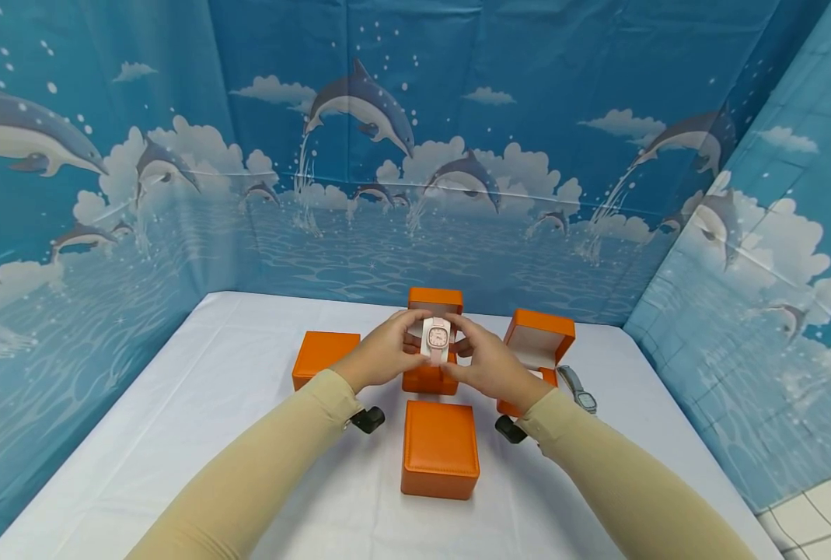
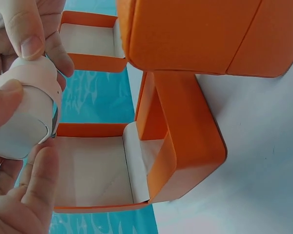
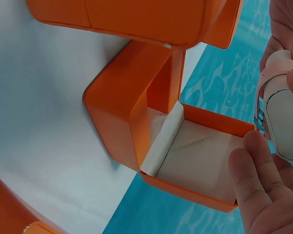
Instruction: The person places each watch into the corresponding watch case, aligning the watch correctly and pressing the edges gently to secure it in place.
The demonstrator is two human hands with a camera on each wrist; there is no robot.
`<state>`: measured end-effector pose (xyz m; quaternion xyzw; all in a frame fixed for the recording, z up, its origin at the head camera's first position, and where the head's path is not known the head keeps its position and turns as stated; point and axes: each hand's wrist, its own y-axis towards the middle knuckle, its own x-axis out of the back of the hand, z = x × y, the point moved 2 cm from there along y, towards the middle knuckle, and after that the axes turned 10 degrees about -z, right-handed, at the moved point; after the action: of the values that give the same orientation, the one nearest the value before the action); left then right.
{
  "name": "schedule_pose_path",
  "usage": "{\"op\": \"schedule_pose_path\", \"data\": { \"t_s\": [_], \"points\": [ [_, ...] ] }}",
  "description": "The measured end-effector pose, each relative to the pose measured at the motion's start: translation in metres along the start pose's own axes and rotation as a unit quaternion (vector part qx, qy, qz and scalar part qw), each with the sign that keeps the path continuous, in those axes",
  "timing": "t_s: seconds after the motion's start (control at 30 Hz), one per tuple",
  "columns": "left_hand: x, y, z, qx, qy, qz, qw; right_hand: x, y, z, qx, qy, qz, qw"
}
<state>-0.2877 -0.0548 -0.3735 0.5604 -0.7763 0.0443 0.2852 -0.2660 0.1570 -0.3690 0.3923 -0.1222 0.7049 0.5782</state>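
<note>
While one pink watch [image 1: 438, 337] on a white cushion [image 2: 20, 141] is pinched by the fingers of left hand [image 1: 387, 348] and right hand [image 1: 487, 361] above one of two open orange boxes [image 1: 434, 295], two closed boxes [image 1: 440, 447] and one grey watch [image 1: 580, 391] are seen.

Here we are, facing a blue backdrop [image 1: 429, 257] where printed dolphins [image 1: 361, 105] leap beneath white clouds [image 1: 275, 90]! Below it we've got a white-covered table [image 1: 212, 404], and down at lower right, we spot pale floor tiles [image 1: 824, 517] with dark joints
</note>
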Motion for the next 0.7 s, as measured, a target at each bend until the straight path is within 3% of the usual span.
{"op": "schedule_pose_path", "data": {
  "t_s": [0.23,0.7],
  "points": [
    [-0.002,0.001,0.005,0.007,0.009,0.009,0.9999,-0.003,0.001,-0.004,0.006,-0.017,0.001,0.9998],
    [-0.008,0.006,0.011,0.043,0.028,0.014,0.9986,-0.005,0.010,-0.016,-0.027,-0.039,0.029,0.9985]
  ]
}}
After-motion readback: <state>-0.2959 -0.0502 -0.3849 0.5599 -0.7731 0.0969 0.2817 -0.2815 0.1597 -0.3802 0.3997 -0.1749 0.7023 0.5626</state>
